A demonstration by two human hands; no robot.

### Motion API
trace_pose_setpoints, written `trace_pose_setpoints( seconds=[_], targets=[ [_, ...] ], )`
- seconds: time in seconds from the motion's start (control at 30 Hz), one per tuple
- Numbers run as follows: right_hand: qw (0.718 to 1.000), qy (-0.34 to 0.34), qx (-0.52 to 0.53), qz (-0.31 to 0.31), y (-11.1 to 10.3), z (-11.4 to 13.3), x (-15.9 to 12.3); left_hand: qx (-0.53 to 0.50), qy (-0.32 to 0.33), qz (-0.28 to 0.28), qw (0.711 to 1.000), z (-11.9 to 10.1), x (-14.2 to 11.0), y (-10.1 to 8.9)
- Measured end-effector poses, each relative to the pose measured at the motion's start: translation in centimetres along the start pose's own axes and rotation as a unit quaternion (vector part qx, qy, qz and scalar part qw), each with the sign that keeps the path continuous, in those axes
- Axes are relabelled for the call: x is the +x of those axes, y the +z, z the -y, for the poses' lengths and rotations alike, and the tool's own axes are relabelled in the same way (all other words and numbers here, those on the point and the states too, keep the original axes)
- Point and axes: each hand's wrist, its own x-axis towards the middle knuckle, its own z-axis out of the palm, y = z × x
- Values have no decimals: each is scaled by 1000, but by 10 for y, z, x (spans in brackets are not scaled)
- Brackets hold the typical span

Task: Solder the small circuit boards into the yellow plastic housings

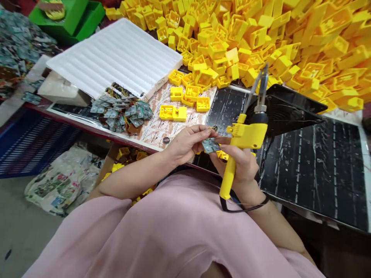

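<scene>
My left hand (189,143) pinches a small green circuit board (211,145) between thumb and fingers, just over the table's front edge. My right hand (242,166) has a yellow soldering iron (246,136) lodged in its grip, the metal tip pointing up and away from me. Fingertips of that same hand also touch the board's right side. A small round black part (166,140) lies on the table left of my hands, with thin wires running toward the left hand. Beyond the hands sit several small yellow plastic housings (166,112).
A large heap of yellow housings (220,50) covers the back. To the left, wired circuit boards (121,110) lie piled beside a white ribbed foam sheet (116,54). A black stand-like object (290,110) rises at right. Green bins (69,19) and a blue crate (31,143) stand farther left.
</scene>
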Motion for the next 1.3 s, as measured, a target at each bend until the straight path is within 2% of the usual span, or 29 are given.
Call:
trace_pose_setpoints(
  seconds=[0.07, 0.13, 0.2, 0.3, 0.33, 0.37, 0.4, 0.53, 0.63, 0.7, 0.73, 0.8, 0.87, 0.93, 1.0, 1.17, 1.3],
  targets=[
    [1000, 12, 16, 10, -7, -2, 0, 64, 24, 20, 997, -2, -1, -3],
    [998, 24, 46, 29, -16, -4, 1, 179, 61, 42, 981, -8, -3, -8],
    [994, 36, 86, 55, -24, -6, 3, 321, 138, 37, 936, -14, -5, -13],
    [988, 35, 131, 68, -31, -8, 5, 468, 257, 42, 844, -18, -7, -19],
    [988, 29, 135, 62, -33, -8, 5, 490, 268, 58, 827, -18, -8, -21],
    [989, 25, 138, 53, -34, -7, 6, 499, 264, 73, 822, -18, -8, -22],
    [989, 22, 141, 46, -35, -5, 6, 497, 248, 82, 827, -17, -9, -23],
    [989, 57, 136, 12, -36, 6, 7, 439, 159, 89, 880, -15, -11, -25],
    [986, 70, 149, -33, -31, 11, 8, 383, 122, 161, 901, -9, -12, -21],
    [983, 62, 156, -73, -26, 10, 7, 308, 100, 209, 923, -4, -12, -19],
    [982, 64, 153, -89, -24, 10, 6, 265, 87, 215, 936, -2, -11, -17],
    [982, 74, 139, -107, -21, 8, 3, 195, 70, 185, 961, 0, -11, -16],
    [980, 102, 136, -100, -19, 6, -1, 168, 72, 132, 974, -1, -11, -14],
    [976, 129, 150, -89, -17, 6, -4, 179, 89, 100, 975, -4, -12, -12],
    [972, 140, 164, -90, -15, 8, -7, 209, 113, 94, 967, -4, -13, -10],
    [972, 152, 161, -84, -10, 15, -7, 296, 222, 59, 927, 3, -18, -5],
    [980, 145, 127, -44, -9, 16, -9, 297, 239, 31, 924, 2, -16, -3]
  ],
)
